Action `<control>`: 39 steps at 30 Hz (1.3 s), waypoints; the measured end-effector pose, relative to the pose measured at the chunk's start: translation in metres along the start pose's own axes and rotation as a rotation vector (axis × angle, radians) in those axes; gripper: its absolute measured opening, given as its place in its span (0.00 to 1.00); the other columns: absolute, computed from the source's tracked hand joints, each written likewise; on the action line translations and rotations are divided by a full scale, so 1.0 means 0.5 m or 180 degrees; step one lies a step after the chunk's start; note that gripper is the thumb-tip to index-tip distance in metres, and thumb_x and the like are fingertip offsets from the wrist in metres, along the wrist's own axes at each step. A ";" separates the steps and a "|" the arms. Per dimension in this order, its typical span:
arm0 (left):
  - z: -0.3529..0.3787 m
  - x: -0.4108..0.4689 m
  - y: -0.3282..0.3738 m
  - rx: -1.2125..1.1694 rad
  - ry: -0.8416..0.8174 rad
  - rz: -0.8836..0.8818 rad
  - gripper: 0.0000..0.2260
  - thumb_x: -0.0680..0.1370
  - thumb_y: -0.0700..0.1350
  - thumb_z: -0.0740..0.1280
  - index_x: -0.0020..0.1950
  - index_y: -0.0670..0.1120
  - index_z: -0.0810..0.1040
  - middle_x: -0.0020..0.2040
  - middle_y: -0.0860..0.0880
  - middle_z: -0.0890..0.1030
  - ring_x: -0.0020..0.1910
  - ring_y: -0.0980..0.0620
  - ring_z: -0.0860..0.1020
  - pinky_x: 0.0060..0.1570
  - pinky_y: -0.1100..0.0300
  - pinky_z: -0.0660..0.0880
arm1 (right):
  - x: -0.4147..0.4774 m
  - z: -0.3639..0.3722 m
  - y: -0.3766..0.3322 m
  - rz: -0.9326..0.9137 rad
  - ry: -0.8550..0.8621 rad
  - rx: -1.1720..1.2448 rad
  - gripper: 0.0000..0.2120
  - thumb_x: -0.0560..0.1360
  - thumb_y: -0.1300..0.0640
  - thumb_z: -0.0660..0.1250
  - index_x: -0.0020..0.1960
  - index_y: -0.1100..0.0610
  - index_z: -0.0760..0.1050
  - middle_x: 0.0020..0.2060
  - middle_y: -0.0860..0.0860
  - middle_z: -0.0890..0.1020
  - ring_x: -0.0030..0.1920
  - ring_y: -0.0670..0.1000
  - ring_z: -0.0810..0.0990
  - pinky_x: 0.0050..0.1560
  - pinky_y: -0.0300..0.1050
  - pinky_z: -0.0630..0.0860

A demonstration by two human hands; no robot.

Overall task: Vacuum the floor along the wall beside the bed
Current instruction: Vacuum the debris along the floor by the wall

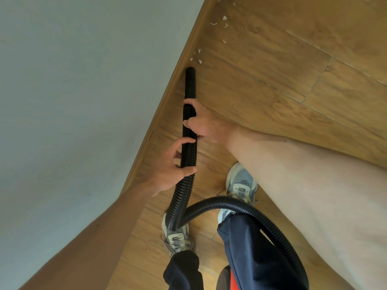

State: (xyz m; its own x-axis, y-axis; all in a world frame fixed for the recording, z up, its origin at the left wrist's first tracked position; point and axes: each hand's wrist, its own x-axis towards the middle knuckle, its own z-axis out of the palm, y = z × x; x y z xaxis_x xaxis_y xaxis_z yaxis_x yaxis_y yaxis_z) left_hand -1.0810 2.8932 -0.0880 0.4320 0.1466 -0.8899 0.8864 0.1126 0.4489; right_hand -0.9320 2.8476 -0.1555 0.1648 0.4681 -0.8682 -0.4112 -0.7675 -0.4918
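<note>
Hose [189, 147] gripped by left hand [170, 164], right hand [201, 122]; nozzle perhaps touching skirting [167, 95].

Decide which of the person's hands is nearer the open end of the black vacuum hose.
Right. The right hand grips the hose just behind its open end; the left hand holds the hose farther back, with the right hand between it and the open end.

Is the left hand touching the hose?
Touching. The head view shows the left hand curled round the hose, just behind the right hand.
</note>
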 end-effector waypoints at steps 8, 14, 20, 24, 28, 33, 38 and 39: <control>0.005 0.019 0.034 0.0041 0.0020 0.0091 0.30 0.74 0.37 0.74 0.69 0.60 0.70 0.55 0.50 0.77 0.53 0.46 0.82 0.50 0.46 0.83 | 0.012 -0.026 -0.017 -0.0035 0.0037 -0.0084 0.32 0.79 0.68 0.60 0.75 0.42 0.60 0.55 0.52 0.74 0.50 0.53 0.79 0.49 0.55 0.83; 0.010 0.040 0.049 0.0035 -0.0008 0.0031 0.30 0.74 0.38 0.75 0.66 0.64 0.71 0.56 0.47 0.77 0.50 0.43 0.84 0.47 0.43 0.83 | 0.017 -0.049 -0.024 -0.0032 0.0064 -0.0104 0.31 0.79 0.68 0.60 0.75 0.42 0.60 0.56 0.53 0.74 0.48 0.52 0.78 0.41 0.47 0.81; 0.015 0.057 0.065 0.0042 -0.0020 0.0060 0.29 0.74 0.38 0.75 0.67 0.63 0.71 0.55 0.47 0.77 0.53 0.45 0.82 0.50 0.42 0.82 | 0.023 -0.065 -0.030 -0.0052 0.0138 -0.0117 0.31 0.79 0.68 0.59 0.75 0.42 0.60 0.56 0.52 0.74 0.50 0.53 0.78 0.50 0.55 0.82; 0.011 0.064 0.073 -0.0031 -0.0045 0.0051 0.29 0.74 0.38 0.75 0.67 0.63 0.70 0.56 0.46 0.77 0.53 0.43 0.82 0.47 0.41 0.83 | 0.028 -0.071 -0.041 -0.0029 0.0168 -0.0156 0.31 0.79 0.68 0.59 0.75 0.42 0.60 0.55 0.52 0.74 0.50 0.53 0.79 0.50 0.55 0.82; 0.009 0.070 0.078 -0.0051 -0.0067 0.0025 0.29 0.74 0.39 0.75 0.67 0.64 0.70 0.56 0.46 0.77 0.49 0.44 0.84 0.45 0.42 0.83 | 0.031 -0.074 -0.048 0.0009 0.0196 -0.0183 0.31 0.79 0.69 0.59 0.75 0.42 0.60 0.54 0.52 0.74 0.52 0.54 0.79 0.50 0.55 0.82; 0.011 0.075 0.088 -0.0120 -0.0068 0.0022 0.29 0.74 0.39 0.75 0.66 0.66 0.70 0.57 0.46 0.77 0.50 0.45 0.84 0.45 0.43 0.84 | 0.031 -0.085 -0.058 0.0017 0.0204 -0.0155 0.31 0.79 0.69 0.58 0.75 0.43 0.60 0.55 0.53 0.73 0.54 0.56 0.78 0.49 0.54 0.82; 0.015 0.082 0.112 -0.0217 -0.0081 0.0022 0.29 0.74 0.39 0.75 0.65 0.67 0.71 0.57 0.44 0.77 0.53 0.44 0.82 0.42 0.43 0.84 | 0.031 -0.107 -0.062 -0.0019 0.0270 -0.0143 0.31 0.79 0.68 0.59 0.75 0.43 0.60 0.55 0.53 0.74 0.52 0.55 0.79 0.49 0.54 0.82; 0.016 0.084 0.116 -0.0230 -0.0094 0.0023 0.29 0.74 0.38 0.75 0.65 0.66 0.71 0.57 0.44 0.77 0.54 0.43 0.82 0.41 0.42 0.84 | 0.031 -0.112 -0.062 -0.0018 0.0282 -0.0117 0.31 0.79 0.68 0.59 0.75 0.43 0.60 0.54 0.52 0.74 0.50 0.54 0.79 0.48 0.54 0.82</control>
State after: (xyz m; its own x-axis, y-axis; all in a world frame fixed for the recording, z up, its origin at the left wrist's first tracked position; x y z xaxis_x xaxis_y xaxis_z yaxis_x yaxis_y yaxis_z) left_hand -1.0101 2.8983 -0.0997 0.4441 0.1187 -0.8881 0.8694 0.1824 0.4591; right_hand -0.8664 2.8542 -0.1574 0.2463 0.4330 -0.8671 -0.3770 -0.7814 -0.4973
